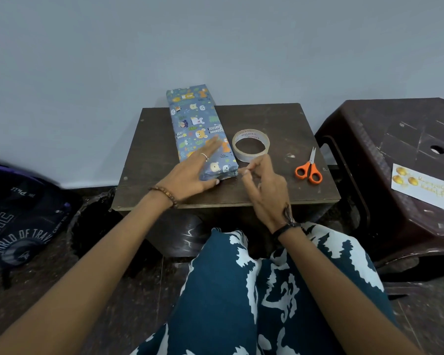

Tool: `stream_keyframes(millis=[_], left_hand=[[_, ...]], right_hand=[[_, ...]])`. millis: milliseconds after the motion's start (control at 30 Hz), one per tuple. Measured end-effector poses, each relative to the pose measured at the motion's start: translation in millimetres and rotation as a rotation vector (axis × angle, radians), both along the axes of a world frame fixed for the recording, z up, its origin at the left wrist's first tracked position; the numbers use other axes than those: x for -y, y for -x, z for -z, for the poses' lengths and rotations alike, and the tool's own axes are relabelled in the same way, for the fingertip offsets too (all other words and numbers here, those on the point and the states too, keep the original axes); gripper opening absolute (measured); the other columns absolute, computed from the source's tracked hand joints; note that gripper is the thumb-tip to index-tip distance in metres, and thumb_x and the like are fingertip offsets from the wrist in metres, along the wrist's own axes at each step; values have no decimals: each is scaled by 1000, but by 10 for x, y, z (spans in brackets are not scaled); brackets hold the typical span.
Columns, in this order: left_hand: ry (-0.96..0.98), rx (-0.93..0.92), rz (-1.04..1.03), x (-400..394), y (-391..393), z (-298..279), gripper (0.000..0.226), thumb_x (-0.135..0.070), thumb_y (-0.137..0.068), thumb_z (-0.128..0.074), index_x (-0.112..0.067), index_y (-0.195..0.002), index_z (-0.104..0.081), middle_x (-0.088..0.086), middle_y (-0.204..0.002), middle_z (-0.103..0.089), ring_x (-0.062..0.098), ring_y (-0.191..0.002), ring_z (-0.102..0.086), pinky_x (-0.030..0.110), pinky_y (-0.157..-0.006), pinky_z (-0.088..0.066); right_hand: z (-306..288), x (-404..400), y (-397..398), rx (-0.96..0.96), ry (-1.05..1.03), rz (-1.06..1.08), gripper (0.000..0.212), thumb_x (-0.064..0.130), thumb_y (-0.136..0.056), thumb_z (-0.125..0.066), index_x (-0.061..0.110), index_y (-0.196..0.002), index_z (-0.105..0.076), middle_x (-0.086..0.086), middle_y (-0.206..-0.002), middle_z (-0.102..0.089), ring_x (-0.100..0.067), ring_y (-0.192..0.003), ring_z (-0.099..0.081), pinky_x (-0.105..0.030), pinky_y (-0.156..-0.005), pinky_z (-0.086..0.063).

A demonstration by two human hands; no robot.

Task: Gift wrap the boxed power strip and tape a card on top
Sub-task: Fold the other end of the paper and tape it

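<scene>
Wrapped box [200,129] lying on table [280,190], pressed flat by spread left hand [190,172]. Right hand [264,190] pinching, probably tape, beside near end. Risk: tape sticking to itself, flap springing open.

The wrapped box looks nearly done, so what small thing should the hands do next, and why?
Probably the right hand presses what its fingertips seem to pinch, likely a bit of tape, onto the near end of the wrapped box. The left hand lies flat on the box, steadying it, and the tape roll sits beside it. The card waits on the stool.
</scene>
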State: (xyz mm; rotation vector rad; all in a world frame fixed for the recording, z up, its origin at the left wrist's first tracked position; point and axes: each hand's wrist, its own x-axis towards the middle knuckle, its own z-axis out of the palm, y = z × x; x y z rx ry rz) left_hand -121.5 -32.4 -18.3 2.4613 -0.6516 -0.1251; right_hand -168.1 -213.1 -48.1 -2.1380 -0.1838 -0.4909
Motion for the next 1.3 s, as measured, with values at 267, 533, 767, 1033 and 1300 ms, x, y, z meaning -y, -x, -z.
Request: stream_keyframes(millis=[267, 533, 767, 1033, 1300], left_hand=[[-202, 201, 6, -451, 90, 345, 87, -39, -78, -70, -24, -146, -17, -9, -154, -5, 7, -142, -2, 32, -118, 2], [102, 299, -172, -356, 135, 513, 56, -12, -83, -67, -23, -132, -40, 5, -144, -41, 10, -138, -25, 32, -107, -33], [-21, 509, 43, -434, 75, 569, 14, -32, -89, -49, -18, -92, -48, 13, -144, -41, 23, -136, -33, 27, -94, -43], [4, 532, 20, -411, 62, 574, 16, -25, -90, -52, -11, -84, -58, 13, -136, -51, 25, -128, -45, 19, -89, -43], [46, 547, -19, -419, 84, 457, 15, -16, -90, -52, -2, -87, -58, 16, -136, -50, 28, -130, -43, 25, -99, -39]], right_hand=[[101, -180, -76, -80, 43, -179, 13, 26, -93, -46, 29, -92, -33, 1, -86, -72, -21, -72, -66, -38, -63, -49], [117, -264, -177, -28, 127, -212, 15, 30, -91, -41, 16, -97, -43, -2, -80, -70, -20, -60, -61, -34, -56, -44], [103, -227, -270, -46, 50, -178, 18, 39, -90, -36, 22, -93, -40, 3, -83, -71, -12, -63, -60, -31, -60, -43], [91, -238, -239, -5, 157, -188, 32, 41, -89, -33, 13, -95, -47, 5, -82, -68, -10, -57, -55, -28, -55, -36], [7, -312, -218, 106, 212, -295, 6, 30, -89, -38, 29, -95, -36, -3, -95, -73, -10, -71, -61, -28, -66, -45]])
